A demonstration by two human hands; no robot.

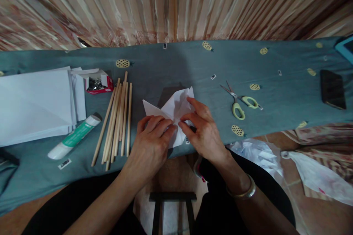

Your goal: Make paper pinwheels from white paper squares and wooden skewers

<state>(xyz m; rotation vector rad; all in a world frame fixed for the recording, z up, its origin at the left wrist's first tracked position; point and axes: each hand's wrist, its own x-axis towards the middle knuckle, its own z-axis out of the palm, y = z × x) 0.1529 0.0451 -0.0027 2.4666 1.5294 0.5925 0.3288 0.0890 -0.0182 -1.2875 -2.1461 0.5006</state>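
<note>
Both sets of fingers (165,126) are curled down onto the folded white paper (173,112), tips pinching a crease near its middle. Left hand (151,143) presses flat over the lower-left part, fingers close together; right hand (202,132) has thumb and forefinger nipped on a fold, other fingers spread on the upper flap. Neither hand lifts it; the paper lies on the tabletop (193,66) close to the near edge, roughly mid-length.

Handling, as I judge it: very light, thin, limp except along creases, which stiffen it. Tears or wrinkles easily, slides on the cloth cover. Best held at folded edges or points, with one hand pinning it flat.

Left of the hands: a bundle of wooden sticks (117,117) lying lengthwise toward the near edge, then a glue tube (74,137), then a stack of white sheets (35,102) at the left end.

Containers: small red-and-white box (96,82) behind the sticks, flap open, something metallic and shiny inside, too blurred to name.

Right side: scissors (238,101), closed or nearly so; a dark phone (332,89) near the right end. Plastic bags (311,172) on the floor beyond the near edge.
</note>
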